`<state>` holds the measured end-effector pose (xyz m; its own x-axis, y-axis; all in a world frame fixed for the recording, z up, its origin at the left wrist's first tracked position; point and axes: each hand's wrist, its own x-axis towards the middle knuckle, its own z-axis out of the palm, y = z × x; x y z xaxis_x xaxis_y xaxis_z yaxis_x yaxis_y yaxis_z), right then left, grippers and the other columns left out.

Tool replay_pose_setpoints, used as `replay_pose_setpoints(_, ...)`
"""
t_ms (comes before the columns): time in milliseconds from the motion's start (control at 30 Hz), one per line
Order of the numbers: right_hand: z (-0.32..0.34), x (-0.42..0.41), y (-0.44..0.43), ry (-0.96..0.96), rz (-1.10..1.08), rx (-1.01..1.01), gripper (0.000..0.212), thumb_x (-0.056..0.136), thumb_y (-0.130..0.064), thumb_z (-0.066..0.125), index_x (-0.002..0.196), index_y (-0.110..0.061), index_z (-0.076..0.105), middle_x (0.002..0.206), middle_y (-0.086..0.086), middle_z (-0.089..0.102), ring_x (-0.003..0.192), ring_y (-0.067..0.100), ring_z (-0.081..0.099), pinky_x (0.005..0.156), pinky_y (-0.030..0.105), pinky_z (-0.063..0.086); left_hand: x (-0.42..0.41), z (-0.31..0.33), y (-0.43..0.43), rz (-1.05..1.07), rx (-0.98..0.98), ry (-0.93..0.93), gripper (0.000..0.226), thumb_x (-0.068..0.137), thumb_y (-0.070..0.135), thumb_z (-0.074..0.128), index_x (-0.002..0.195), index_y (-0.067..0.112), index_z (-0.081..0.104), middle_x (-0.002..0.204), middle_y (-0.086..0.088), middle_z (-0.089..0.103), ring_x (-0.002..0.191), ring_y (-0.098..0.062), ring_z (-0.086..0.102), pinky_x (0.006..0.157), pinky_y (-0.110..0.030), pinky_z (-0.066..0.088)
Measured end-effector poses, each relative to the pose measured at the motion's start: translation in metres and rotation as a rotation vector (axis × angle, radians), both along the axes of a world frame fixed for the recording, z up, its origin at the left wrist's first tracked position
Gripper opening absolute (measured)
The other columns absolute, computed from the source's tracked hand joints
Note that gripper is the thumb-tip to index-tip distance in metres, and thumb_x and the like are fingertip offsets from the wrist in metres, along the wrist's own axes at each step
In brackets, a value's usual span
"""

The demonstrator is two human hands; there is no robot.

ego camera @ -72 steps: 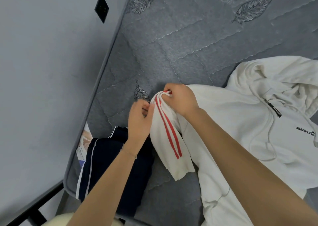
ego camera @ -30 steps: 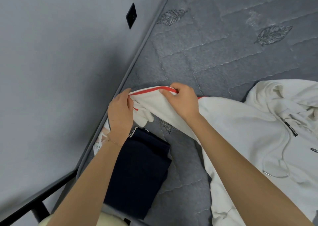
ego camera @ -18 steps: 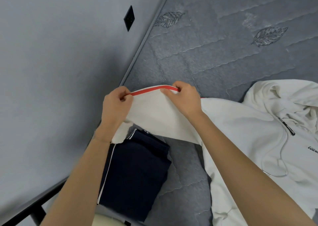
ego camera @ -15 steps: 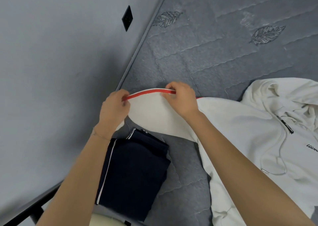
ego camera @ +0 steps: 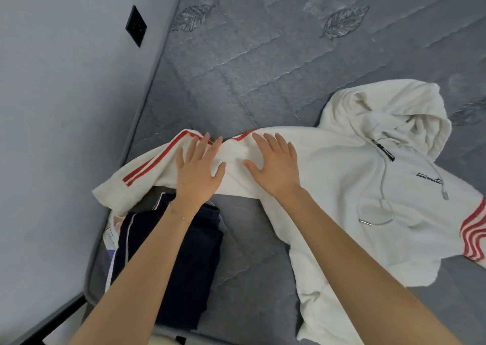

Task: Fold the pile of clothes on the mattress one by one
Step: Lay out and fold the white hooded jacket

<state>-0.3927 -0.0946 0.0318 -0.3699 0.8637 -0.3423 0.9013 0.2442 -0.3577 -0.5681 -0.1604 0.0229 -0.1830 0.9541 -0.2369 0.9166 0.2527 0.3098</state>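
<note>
Palms down, the left hand (ego camera: 198,172) and the right hand (ego camera: 273,166) lie side by side on one sleeve (ego camera: 236,155) of a white hoodie (ego camera: 342,187), with their thumbs pointing at each other and a narrow strip of cloth between them. Both hands are fully released. The fingers are straight and spread, and nothing is gripped or pinched; they only press flat on the fabric. The fingertips of each hand reach the sleeve's far edge, where two red stripes (ego camera: 152,160) run. The stripes carry on outward past the left hand to the cuff (ego camera: 110,197), which lies rumpled well off that hand's outer side. A thin bracelet (ego camera: 178,214) circles the left wrist.

From the right hand's outer side the hoodie's body spreads over a grey quilted mattress (ego camera: 263,68). Its hood (ego camera: 394,108) lies open beyond and outward of that hand, and a drawcord's metal tip (ego camera: 365,221) rests on the chest nearer the person. The other sleeve (ego camera: 473,237), also red-striped, lies farthest out.

Beneath the left wrist and forearm sits a folded navy garment (ego camera: 194,266) with white piping, its far end tucked under the pressed sleeve. Outside the left hand a pale wall (ego camera: 52,134) runs along the mattress edge, with a black plate (ego camera: 136,26) on it well beyond the fingertips.
</note>
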Motion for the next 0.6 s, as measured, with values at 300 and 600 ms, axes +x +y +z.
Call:
replay_pose_setpoints(300,0.007,0.16,-0.052,0.024,-0.258,-0.02,0.068,0.094,-0.056,0.046,0.152,-0.029,0.024,0.16,0.002,0.021,0.149,0.025,0.009,0.119,0.046,0.006,0.146,0.001,-0.025,-0.108,-0.015,-0.064,0.058,0.098,0.044,0.045,0.152,0.031,0.025,0.162,-0.003,0.014,0.15,-0.026,0.005,0.118,-0.049,-0.002)
replay_pose_setpoints(600,0.013,0.277,-0.122,0.048,-0.296,-0.102,0.073,0.093,-0.057,0.046,0.154,-0.031,0.014,0.162,0.002,0.009,0.149,0.022,0.0,0.119,0.043,-0.001,0.278,-0.002,-0.098,-0.151,-0.079,-0.1,0.062,0.098,0.046,0.045,0.153,0.031,0.019,0.163,-0.002,0.009,0.15,-0.025,0.0,0.118,-0.046,-0.006)
